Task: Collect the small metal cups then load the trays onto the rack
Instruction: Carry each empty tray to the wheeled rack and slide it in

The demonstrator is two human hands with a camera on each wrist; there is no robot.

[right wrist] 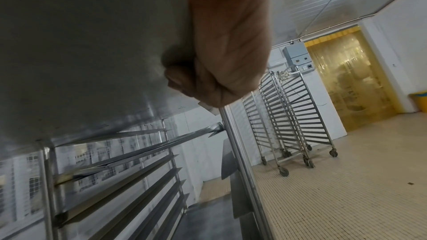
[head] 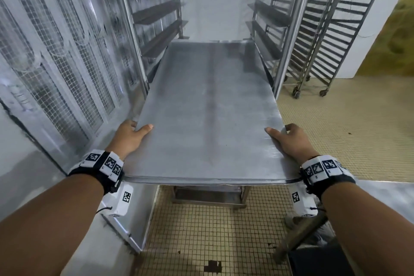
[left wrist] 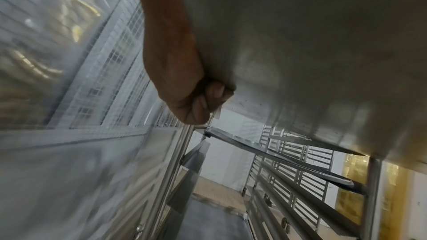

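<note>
A large flat metal tray [head: 208,107] lies level in front of me, its far end between the uprights of a steel rack [head: 284,36]. My left hand [head: 131,135] grips the tray's near left edge, thumb on top and fingers curled underneath. My right hand [head: 289,141] grips the near right edge the same way. In the left wrist view the fingers [left wrist: 208,98] curl under the tray's underside [left wrist: 312,52]. The right wrist view shows the fingers [right wrist: 184,78] under the tray's underside [right wrist: 92,43]. The tray's top is bare, and no metal cups are in view.
The rack has angled runners on both sides [head: 156,13]. A wire-mesh panel [head: 67,51] stands close on the left. More wheeled racks [head: 324,40] stand at the right on the tiled floor [head: 347,130]. A yellow strip curtain [right wrist: 346,72] covers a doorway.
</note>
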